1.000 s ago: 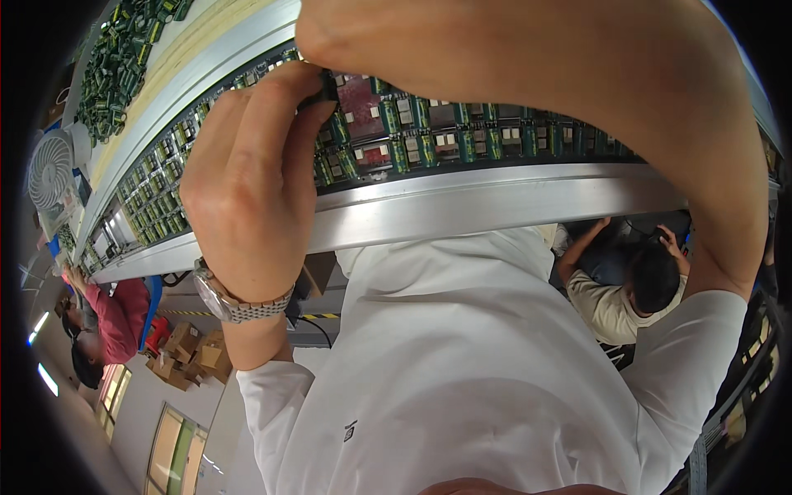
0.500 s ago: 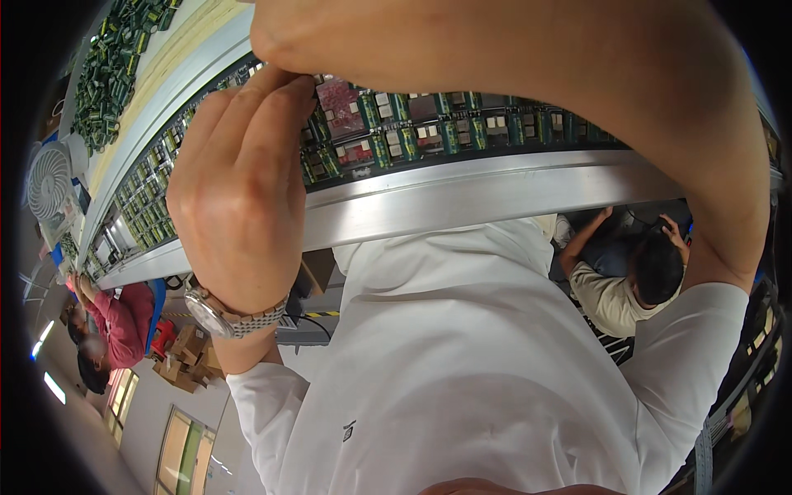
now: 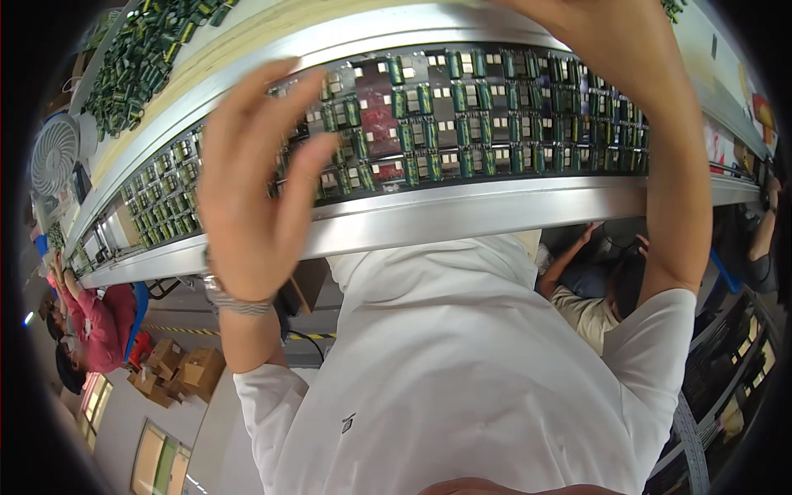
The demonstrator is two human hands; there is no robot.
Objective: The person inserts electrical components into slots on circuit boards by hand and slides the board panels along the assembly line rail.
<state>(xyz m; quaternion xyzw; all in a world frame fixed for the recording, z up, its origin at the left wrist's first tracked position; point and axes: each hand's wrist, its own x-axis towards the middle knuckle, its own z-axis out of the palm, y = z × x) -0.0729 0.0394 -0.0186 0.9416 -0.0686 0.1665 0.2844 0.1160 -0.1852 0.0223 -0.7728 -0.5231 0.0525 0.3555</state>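
Observation:
My left hand (image 3: pixel 252 186) hovers over the left part of a long panel of circuit boards (image 3: pixel 379 120). Its fingers and thumb are spread apart, slightly smeared, with nothing visible in them. The panel carries rows of upright green cylindrical parts (image 3: pixel 429 136), which look like capacitors, and small white blocks. Some spots, reddish or grey, carry no green part. My right hand (image 3: pixel 569 12) reaches past the far rail at the top edge; its fingers lie outside the picture, so what it holds cannot be seen. A metal-band watch (image 3: pixel 227 299) is on my left wrist.
Silver metal rails (image 3: pixel 470 206) border the panel near and far. A heap of loose green cylinders (image 3: pixel 153 70) lies at the far left, beside a white fan (image 3: pixel 56 153). A person in red (image 3: pixel 107 330) works at left; another (image 3: pixel 590 305) sits below right. Cardboard boxes (image 3: pixel 177 371) stand on the floor.
My left hand has come off the boards and its fingers have spread. My right hand has moved away from the left, toward the far right, uncovering much of the panel.

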